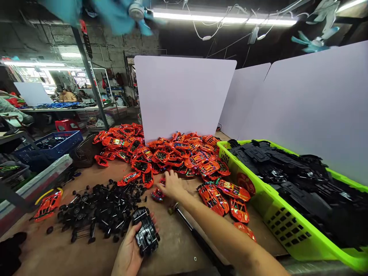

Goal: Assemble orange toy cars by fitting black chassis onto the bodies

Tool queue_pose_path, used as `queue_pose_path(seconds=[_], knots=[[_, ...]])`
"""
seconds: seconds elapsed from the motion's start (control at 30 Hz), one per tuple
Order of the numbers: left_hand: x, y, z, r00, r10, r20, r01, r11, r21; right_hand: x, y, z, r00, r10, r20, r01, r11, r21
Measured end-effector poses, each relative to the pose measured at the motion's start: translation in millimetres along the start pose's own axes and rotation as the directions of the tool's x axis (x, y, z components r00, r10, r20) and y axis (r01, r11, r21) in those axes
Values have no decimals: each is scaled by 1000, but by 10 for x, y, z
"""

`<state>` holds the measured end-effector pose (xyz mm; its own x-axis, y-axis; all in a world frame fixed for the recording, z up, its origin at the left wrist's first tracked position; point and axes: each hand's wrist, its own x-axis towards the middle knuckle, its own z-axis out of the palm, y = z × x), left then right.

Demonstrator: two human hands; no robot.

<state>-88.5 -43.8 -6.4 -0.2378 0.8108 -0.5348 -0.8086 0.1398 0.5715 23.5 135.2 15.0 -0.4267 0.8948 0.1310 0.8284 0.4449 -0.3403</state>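
Left hand [129, 253]: fingers curled around a black toy car chassis [145, 232], near the bench's front edge.
Right hand [172, 186]: fingers apart, just above a small red part [158, 194].
Bench [172, 237]: black wheel axles [97, 209] at left, orange car shells [161, 155] heaped behind.
Bench right edge: green basket [276, 218] of black chassis [296, 184].
Room: white panels [181, 96]; a co-worker [66, 96] far left.

I see one left hand [128, 249], one right hand [171, 186], one chassis [146, 234], one basket [258, 203] and three panels [181, 96]. Orange shells [161, 155] are past my counting.
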Motion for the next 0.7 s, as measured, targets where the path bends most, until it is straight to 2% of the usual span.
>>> queue_pose_path(seconds=[0.1, 0.2, 0.33, 0.47, 0.57, 0.63, 0.7], knots=[[18, 0, 98, 998, 67, -1, -67, 998, -8, -98, -24, 123, 974, 223, 39, -223, 975, 14], [54, 4, 154, 993, 115, 22, -115, 993, 3, -59, -66, 170, 951, 288, 113, -295, 954, 55], [70, 39, 142, 993, 114, 27, -114, 993, 2, -25, -80, 167, 952, 274, 138, -286, 956, 72], [22, 68, 217, 996, 84, 27, -83, 996, -29, -75, -89, 187, 952, 301, 54, -305, 945, 120], [-16, 83, 312, 997, 68, 47, -65, 996, -63, -141, -85, 105, 959, 281, 36, -282, 939, 197], [-13, 79, 352, 996, 73, 45, -70, 995, -69, -270, -71, -27, 976, 215, 24, -215, 944, 249], [18, 51, 375, 995, 99, 1, -99, 993, -66, -495, -62, -177, 998, 65, -18, -54, 927, 371]])
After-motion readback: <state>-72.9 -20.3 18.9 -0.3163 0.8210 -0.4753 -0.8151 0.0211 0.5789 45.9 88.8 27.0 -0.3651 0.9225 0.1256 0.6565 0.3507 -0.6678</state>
